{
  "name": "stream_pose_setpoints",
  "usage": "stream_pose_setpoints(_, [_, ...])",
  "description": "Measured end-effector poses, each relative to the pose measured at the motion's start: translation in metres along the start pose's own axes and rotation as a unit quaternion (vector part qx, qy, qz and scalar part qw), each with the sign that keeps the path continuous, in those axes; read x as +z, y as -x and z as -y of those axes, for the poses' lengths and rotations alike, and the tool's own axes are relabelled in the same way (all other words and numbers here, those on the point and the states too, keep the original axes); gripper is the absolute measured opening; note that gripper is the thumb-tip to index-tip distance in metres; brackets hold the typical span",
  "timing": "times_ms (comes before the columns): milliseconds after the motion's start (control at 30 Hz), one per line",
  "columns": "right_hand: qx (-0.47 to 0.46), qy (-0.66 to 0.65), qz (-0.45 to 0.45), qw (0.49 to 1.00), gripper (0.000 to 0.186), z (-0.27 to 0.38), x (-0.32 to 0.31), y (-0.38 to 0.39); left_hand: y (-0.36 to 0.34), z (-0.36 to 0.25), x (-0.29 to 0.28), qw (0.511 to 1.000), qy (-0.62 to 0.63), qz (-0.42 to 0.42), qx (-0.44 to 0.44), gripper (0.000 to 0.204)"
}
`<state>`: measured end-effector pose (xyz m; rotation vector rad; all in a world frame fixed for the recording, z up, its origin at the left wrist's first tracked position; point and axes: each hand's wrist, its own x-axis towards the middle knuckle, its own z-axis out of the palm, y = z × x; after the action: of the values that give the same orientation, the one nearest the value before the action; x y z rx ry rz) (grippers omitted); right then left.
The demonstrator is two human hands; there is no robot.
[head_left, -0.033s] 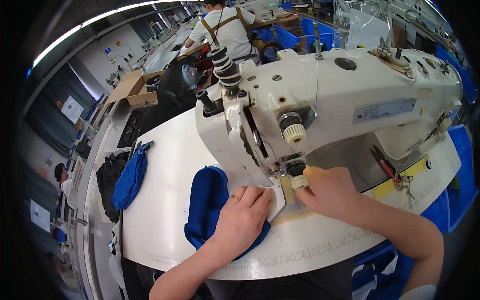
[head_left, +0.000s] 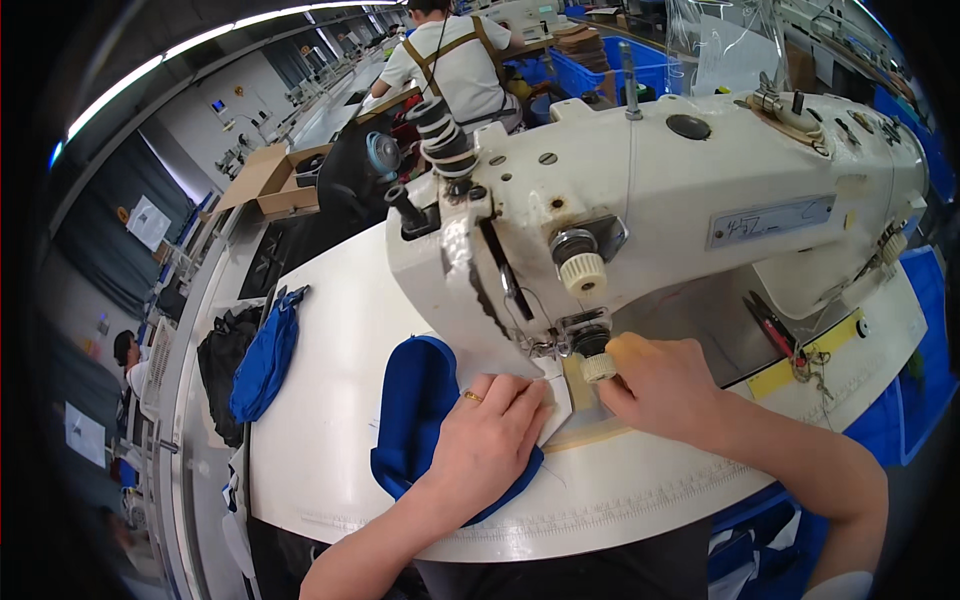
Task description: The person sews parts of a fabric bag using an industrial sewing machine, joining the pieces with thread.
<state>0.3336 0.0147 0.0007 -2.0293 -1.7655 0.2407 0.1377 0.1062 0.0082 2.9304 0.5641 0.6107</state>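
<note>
A white sewing machine (head_left: 640, 200) stands over the pale work table, its needle area just ahead of my hands. My left hand (head_left: 490, 430) rests on a folded blue fabric piece (head_left: 410, 400), fingers together and bent, pressing it beside the presser foot. A white flat edge (head_left: 557, 410) shows past its fingertips. To the right of the needle, my right hand (head_left: 665, 385) is closed, thumb pointing down and fingers curled behind the cream tension knob (head_left: 599, 368). Its fingertips, and anything in them, are hidden.
Blue cloth (head_left: 268, 355) and black cloth (head_left: 225, 375) lie at the table's left edge. Red-handled scissors (head_left: 778, 330) lie under the machine arm, near tangled thread (head_left: 808, 368). A blue bin (head_left: 920, 350) stands at right; a person (head_left: 455, 60) sits ahead.
The view has shifted very slightly. Both hands and the blue fabric keep practically the same place.
</note>
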Motion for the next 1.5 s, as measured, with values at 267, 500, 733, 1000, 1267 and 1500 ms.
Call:
stream_pose_setpoints(267, [-0.230, 0.015, -0.169, 0.958, 0.014, -0.026, 0.025, 0.007, -0.017, -0.020, 0.000, 0.994, -0.034, 0.046, -0.092, 0.027])
stream_pose_setpoints(500, [-0.242, 0.044, -0.177, 0.953, 0.015, -0.028, 0.025, 0.010, -0.013, -0.018, 0.012, 0.992, 0.029, -0.050, -0.114, 0.010])
stream_pose_setpoints(733, [-0.241, 0.050, -0.161, 0.956, 0.013, -0.027, 0.027, 0.012, -0.012, -0.018, 0.012, 0.986, 0.041, -0.032, -0.157, 0.013])
stream_pose_setpoints(1000, [-0.233, 0.020, -0.152, 0.960, 0.018, -0.024, 0.025, 0.009, -0.014, -0.020, 0.013, 0.984, 0.023, -0.029, -0.174, 0.015])
stream_pose_setpoints(1267, [-0.275, 0.032, -0.073, 0.958, 0.026, -0.028, 0.015, 0.005, -0.014, -0.016, 0.012, 0.991, 0.028, -0.042, -0.125, 0.024])
stream_pose_setpoints(1500, [-0.297, 0.009, -0.044, 0.954, 0.027, -0.028, 0.006, 0.002, -0.021, -0.003, -0.014, 0.995, 0.050, 0.079, -0.033, 0.018])
